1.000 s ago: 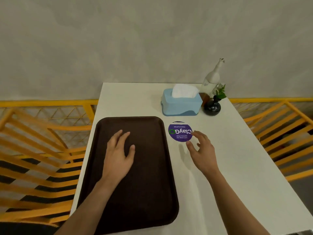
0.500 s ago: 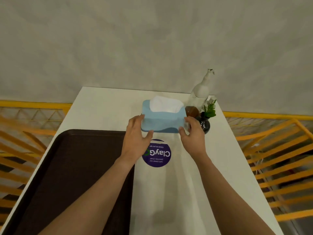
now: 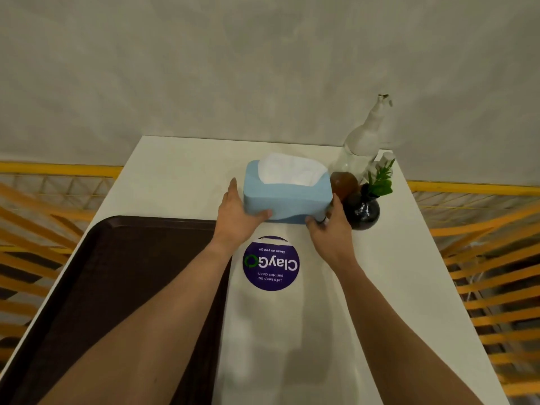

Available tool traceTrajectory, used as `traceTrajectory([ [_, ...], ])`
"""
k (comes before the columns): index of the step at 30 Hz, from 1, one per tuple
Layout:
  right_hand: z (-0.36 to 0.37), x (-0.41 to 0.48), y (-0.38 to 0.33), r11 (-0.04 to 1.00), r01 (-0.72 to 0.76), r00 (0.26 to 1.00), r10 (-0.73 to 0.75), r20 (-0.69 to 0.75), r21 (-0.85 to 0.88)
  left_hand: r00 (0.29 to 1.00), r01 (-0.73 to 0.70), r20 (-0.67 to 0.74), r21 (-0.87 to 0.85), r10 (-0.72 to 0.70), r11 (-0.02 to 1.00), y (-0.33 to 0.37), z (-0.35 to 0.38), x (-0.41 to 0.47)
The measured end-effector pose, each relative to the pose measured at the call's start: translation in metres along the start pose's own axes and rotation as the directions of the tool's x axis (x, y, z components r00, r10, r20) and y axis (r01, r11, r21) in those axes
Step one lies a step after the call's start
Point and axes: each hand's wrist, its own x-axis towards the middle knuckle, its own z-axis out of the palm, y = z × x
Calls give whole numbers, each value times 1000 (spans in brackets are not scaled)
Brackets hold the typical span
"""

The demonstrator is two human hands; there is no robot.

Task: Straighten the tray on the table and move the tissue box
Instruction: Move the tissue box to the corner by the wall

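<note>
A light blue tissue box (image 3: 287,197) with white tissue sticking out of its top stands toward the far end of the white table (image 3: 181,176). My left hand (image 3: 238,213) grips its left end and my right hand (image 3: 328,229) grips its right end. The box looks slightly tilted, its near edge raised. A dark brown tray (image 3: 117,273) lies flat along the table's left side, partly under my left forearm.
A round purple sticker (image 3: 270,264) marks the table just in front of the box. Right of the box stand a dark round vase with green leaves (image 3: 365,210), a brown object (image 3: 344,184) and a clear bottle (image 3: 362,141). Yellow railings flank the table; a grey wall is behind.
My left hand left the tray and both hands reached forward to the tissue box. They now grip its two ends more firmly, and the view has closed in on it.
</note>
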Motion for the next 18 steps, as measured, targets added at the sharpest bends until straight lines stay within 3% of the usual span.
traceTrajectory([
  [5, 3, 2, 2, 998, -23, 1000, 24, 15, -61, 998, 43, 50, -87, -38, 995, -2, 2, 4],
  [18, 17, -10, -38, 991, -27, 997, 16, -82, -128, 991, -132, -6, -107, 132, 985, -1, -43, -1],
])
